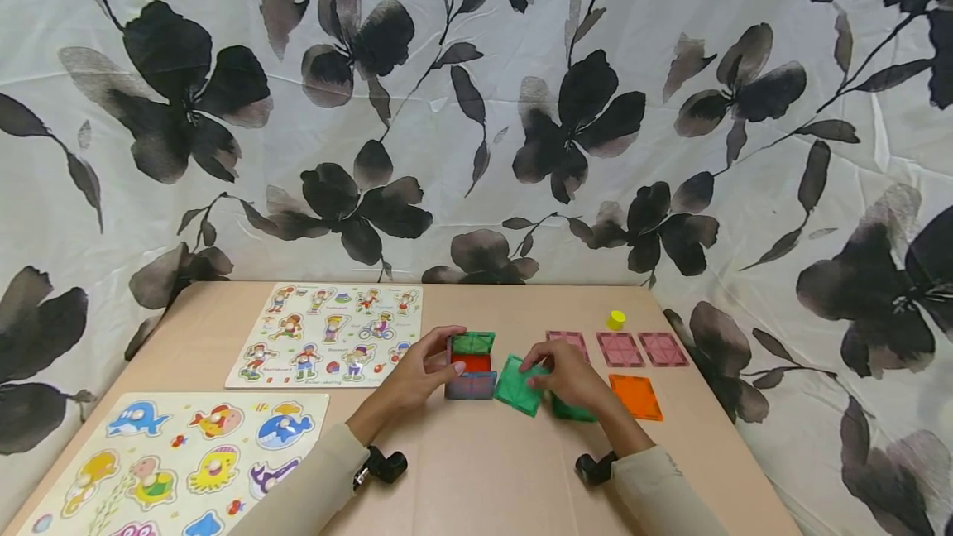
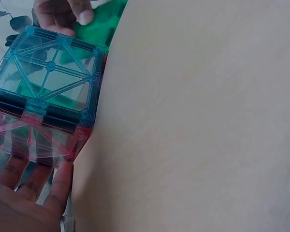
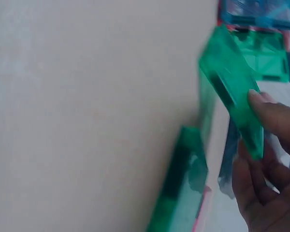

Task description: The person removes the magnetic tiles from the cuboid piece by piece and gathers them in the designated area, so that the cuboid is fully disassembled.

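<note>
Near the table's middle stands a small box of see-through magnetic tiles, with a blue tile facing me and a green tile at its far side. My left hand grips the box from its left, thumb near the front. In the left wrist view, those fingers touch a pink tile of the box. My right hand pinches a loose green magnetic tile, tilted, just right of the box. Below the right hand, another green tile is partly hidden.
Right of the hands are pink tiles in a row, an orange tile and a yellow cylinder. On the left lie a sports picture board and a sea-animal puzzle board. A floral curtain hangs behind the table.
</note>
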`<control>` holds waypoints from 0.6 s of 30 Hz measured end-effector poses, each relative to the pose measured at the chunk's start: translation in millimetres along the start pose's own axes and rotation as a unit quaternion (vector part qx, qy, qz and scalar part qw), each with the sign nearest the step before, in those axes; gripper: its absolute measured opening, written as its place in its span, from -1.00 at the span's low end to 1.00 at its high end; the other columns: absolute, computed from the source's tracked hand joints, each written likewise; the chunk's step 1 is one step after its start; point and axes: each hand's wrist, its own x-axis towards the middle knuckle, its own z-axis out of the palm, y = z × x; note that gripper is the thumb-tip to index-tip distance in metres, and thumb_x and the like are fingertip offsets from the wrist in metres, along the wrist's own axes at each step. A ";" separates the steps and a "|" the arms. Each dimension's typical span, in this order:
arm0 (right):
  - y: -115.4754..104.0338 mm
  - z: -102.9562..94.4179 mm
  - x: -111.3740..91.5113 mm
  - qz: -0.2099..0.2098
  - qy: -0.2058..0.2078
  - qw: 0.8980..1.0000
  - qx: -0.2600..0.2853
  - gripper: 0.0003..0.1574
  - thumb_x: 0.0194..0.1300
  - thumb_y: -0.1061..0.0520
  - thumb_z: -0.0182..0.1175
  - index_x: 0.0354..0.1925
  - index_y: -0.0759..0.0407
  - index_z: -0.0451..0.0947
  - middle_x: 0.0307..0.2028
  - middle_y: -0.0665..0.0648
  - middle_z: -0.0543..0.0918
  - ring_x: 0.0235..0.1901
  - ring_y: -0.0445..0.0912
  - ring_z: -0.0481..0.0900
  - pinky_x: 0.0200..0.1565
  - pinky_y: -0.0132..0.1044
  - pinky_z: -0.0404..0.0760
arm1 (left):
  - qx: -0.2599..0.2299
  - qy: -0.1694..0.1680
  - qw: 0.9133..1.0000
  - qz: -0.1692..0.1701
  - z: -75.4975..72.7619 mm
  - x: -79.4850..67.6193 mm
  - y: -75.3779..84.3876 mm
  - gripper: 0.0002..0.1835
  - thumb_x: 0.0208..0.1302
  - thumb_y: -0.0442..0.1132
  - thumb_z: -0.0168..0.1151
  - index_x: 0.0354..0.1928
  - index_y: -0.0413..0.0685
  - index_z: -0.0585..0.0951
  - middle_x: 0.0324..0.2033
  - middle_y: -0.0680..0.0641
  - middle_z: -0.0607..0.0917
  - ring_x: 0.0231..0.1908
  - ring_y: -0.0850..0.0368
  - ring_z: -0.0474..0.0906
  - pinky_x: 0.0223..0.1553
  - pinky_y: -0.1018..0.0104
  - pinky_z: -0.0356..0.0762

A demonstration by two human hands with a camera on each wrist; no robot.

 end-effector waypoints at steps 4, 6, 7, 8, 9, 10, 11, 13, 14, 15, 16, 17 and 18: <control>5.3 -12.0 -6.2 0.010 -0.003 0.999 0.033 -0.79 0.31 0.29 0.46 -0.23 -0.05 0.81 -0.22 -0.02 0.74 -0.29 -0.04 0.56 -0.20 -0.36 0.62 | 0.003 0.001 1.000 -0.001 -0.4 -0.2 0.9 -0.35 0.53 -0.29 0.29 0.57 -0.03 0.33 0.49 -0.27 0.42 0.51 -0.29 0.37 0.47 -0.03 0.48; 8.8 -17.1 -10.5 0.020 0.006 0.998 0.051 -0.79 0.32 0.29 0.46 -0.22 -0.05 0.83 -0.20 0.00 0.75 -0.28 -0.04 0.58 -0.20 -0.37 0.64 | 0.005 0.002 1.000 0.001 -0.4 0.0 0.6 -0.35 0.53 -0.29 0.28 0.57 -0.05 0.32 0.49 -0.27 0.43 0.51 -0.30 0.37 0.48 -0.05 0.47; 10.7 -19.6 -12.9 0.027 0.010 0.998 0.061 -0.78 0.33 0.28 0.45 -0.20 -0.06 0.84 -0.18 0.01 0.76 -0.26 -0.04 0.58 -0.19 -0.37 0.64 | 0.007 0.002 1.000 0.001 -0.5 0.0 0.6 -0.35 0.53 -0.29 0.28 0.57 -0.05 0.32 0.49 -0.27 0.42 0.51 -0.30 0.37 0.48 -0.06 0.47; 12.7 -22.1 -15.6 0.031 0.015 0.997 0.072 -0.78 0.34 0.28 0.44 -0.18 -0.05 0.84 -0.15 0.03 0.76 -0.24 -0.03 0.59 -0.19 -0.37 0.65 | 0.007 0.002 1.000 0.003 -0.6 0.1 0.3 -0.35 0.53 -0.29 0.29 0.57 -0.07 0.32 0.49 -0.27 0.42 0.51 -0.31 0.37 0.48 -0.07 0.47; 14.8 -24.6 -18.3 0.037 0.021 0.996 0.082 -0.78 0.35 0.28 0.43 -0.16 -0.04 0.84 -0.13 0.05 0.77 -0.22 -0.02 0.59 -0.17 -0.37 0.65 | 0.008 0.002 1.000 0.005 -0.6 0.2 0.2 -0.35 0.53 -0.28 0.29 0.57 -0.07 0.32 0.49 -0.28 0.42 0.51 -0.31 0.37 0.48 -0.08 0.47; 16.7 -27.3 -21.4 0.040 0.025 0.994 0.095 -0.79 0.37 0.28 0.42 -0.13 -0.01 0.84 -0.10 0.08 0.78 -0.19 -0.01 0.61 -0.16 -0.37 0.67 | 0.008 0.002 1.000 0.004 -0.7 0.4 0.1 -0.35 0.53 -0.28 0.29 0.57 -0.06 0.32 0.49 -0.27 0.42 0.52 -0.31 0.37 0.48 -0.08 0.47; 18.0 -30.1 -24.8 0.042 0.031 0.993 0.106 -0.80 0.38 0.28 0.41 -0.10 0.03 0.84 -0.07 0.12 0.80 -0.16 0.00 0.63 -0.14 -0.38 0.68 | 0.008 0.001 1.000 0.006 -0.7 0.4 0.1 -0.35 0.53 -0.28 0.29 0.57 -0.06 0.32 0.49 -0.27 0.42 0.51 -0.31 0.37 0.48 -0.09 0.46; 21.9 -36.0 -31.6 0.053 0.041 0.989 0.128 -0.79 0.40 0.26 0.39 -0.03 0.10 0.82 -0.01 0.17 0.80 -0.11 0.00 0.67 -0.11 -0.41 0.70 | 0.006 0.000 1.000 0.008 -0.7 0.4 0.4 -0.35 0.53 -0.28 0.29 0.57 -0.05 0.33 0.50 -0.27 0.42 0.52 -0.32 0.36 0.49 -0.14 0.44; 23.4 -39.5 -35.2 0.058 0.047 0.987 0.139 -0.78 0.41 0.26 0.38 -0.01 0.14 0.81 0.02 0.19 0.80 -0.09 0.01 0.69 -0.08 -0.41 0.72 | 0.004 0.000 1.000 0.007 -0.6 0.5 0.4 -0.36 0.53 -0.28 0.29 0.56 -0.02 0.34 0.50 -0.27 0.42 0.52 -0.31 0.36 0.49 -0.16 0.43; 25.6 -42.9 -38.8 0.064 0.054 0.985 0.148 -0.78 0.42 0.25 0.38 0.02 0.17 0.80 0.04 0.22 0.80 -0.07 0.00 0.71 -0.06 -0.41 0.74 | 0.003 0.001 1.000 0.006 -0.6 0.3 0.7 -0.36 0.53 -0.28 0.29 0.56 0.00 0.34 0.50 -0.26 0.42 0.52 -0.31 0.35 0.49 -0.17 0.42; 28.2 -46.4 -42.5 0.069 0.060 0.983 0.156 -0.76 0.43 0.24 0.38 0.03 0.19 0.79 0.07 0.23 0.79 -0.05 0.01 0.74 -0.04 -0.41 0.76 | 0.003 0.001 1.000 0.005 -0.5 0.1 0.8 -0.36 0.52 -0.28 0.29 0.56 0.00 0.34 0.50 -0.25 0.42 0.52 -0.30 0.35 0.50 -0.18 0.41; 31.7 -49.7 -45.7 0.076 0.066 0.981 0.165 -0.75 0.43 0.24 0.37 0.05 0.21 0.78 0.09 0.24 0.78 -0.04 0.01 0.76 -0.02 -0.39 0.77 | 0.003 0.001 1.000 0.004 -0.5 -0.1 0.9 -0.36 0.52 -0.28 0.29 0.56 0.00 0.34 0.50 -0.25 0.42 0.52 -0.30 0.35 0.50 -0.19 0.41; 35.9 -53.1 -49.0 0.084 0.071 0.978 0.174 -0.74 0.45 0.24 0.36 0.06 0.22 0.77 0.11 0.26 0.77 -0.03 0.01 0.77 -0.01 -0.37 0.78 | 0.003 0.001 1.000 0.003 -0.4 -0.1 0.8 -0.35 0.52 -0.28 0.29 0.56 -0.01 0.34 0.50 -0.25 0.42 0.53 -0.30 0.35 0.50 -0.20 0.40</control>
